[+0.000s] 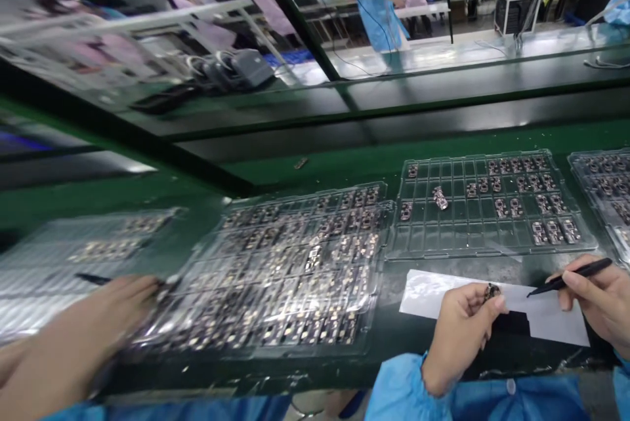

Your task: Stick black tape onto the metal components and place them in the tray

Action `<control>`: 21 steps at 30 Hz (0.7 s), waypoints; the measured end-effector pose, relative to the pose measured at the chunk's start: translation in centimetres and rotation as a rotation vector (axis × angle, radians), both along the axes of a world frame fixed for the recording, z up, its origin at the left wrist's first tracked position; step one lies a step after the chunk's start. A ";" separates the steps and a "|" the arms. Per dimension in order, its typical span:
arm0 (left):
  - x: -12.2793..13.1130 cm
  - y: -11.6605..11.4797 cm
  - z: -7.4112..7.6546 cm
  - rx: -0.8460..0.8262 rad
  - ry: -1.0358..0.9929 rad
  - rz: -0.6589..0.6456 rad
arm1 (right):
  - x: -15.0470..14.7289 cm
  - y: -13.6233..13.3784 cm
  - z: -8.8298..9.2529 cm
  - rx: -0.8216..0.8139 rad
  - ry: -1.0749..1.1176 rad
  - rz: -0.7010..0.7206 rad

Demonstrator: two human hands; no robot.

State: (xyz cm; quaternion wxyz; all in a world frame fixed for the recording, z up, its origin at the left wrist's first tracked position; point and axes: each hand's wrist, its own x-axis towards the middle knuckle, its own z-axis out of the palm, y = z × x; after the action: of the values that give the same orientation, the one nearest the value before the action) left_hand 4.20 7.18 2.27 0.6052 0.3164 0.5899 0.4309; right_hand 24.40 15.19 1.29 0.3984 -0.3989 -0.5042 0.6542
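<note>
My right hand (111, 319), blurred by motion, is at the lower left, between two clear trays. Its fingers are closed around a thin black pen-like tool (93, 278), whose end sticks out to the left. Behind that wrist, at the picture's left edge, a strip of my left hand or wrist (7, 360) shows; its fingers are hidden. Beside my right hand lies a clear plastic tray (371, 326) filled with rows of small circuit boards (295, 329). Another clear tray (44, 237), partly filled with boards, lies blurred to the left.
A co-worker in blue holds a small board (491, 291) in one hand (460, 326) and a black pen-like tool (571, 277) in the other, over white paper (423, 290). Beyond lies a partly filled tray (447, 237). A dark green frame post (197, 162) crosses the bench.
</note>
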 end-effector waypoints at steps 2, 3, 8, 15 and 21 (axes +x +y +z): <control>-0.3 0.7 -0.3 -0.051 -0.134 -0.021 | -1.2 0.3 0.2 0.021 -0.004 0.027; -0.4 0.9 -0.4 -0.066 -0.174 -0.035 | -1.8 0.5 0.2 0.030 -0.005 0.041; -0.4 1.2 -0.1 -0.106 -0.235 -0.080 | -3.7 1.1 -0.2 0.065 -0.024 0.102; -0.6 1.0 -0.3 -0.102 -0.313 -0.006 | -3.2 1.0 0.2 0.021 0.000 0.098; -0.8 0.6 -0.7 -0.043 -0.164 0.115 | -2.4 1.1 0.8 -0.030 0.084 0.027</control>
State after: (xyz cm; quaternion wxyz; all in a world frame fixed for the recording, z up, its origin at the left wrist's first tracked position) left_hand 3.38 7.82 1.53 0.6324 0.2330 0.5645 0.4766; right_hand 21.95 16.28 2.12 0.4043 -0.3705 -0.4824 0.6831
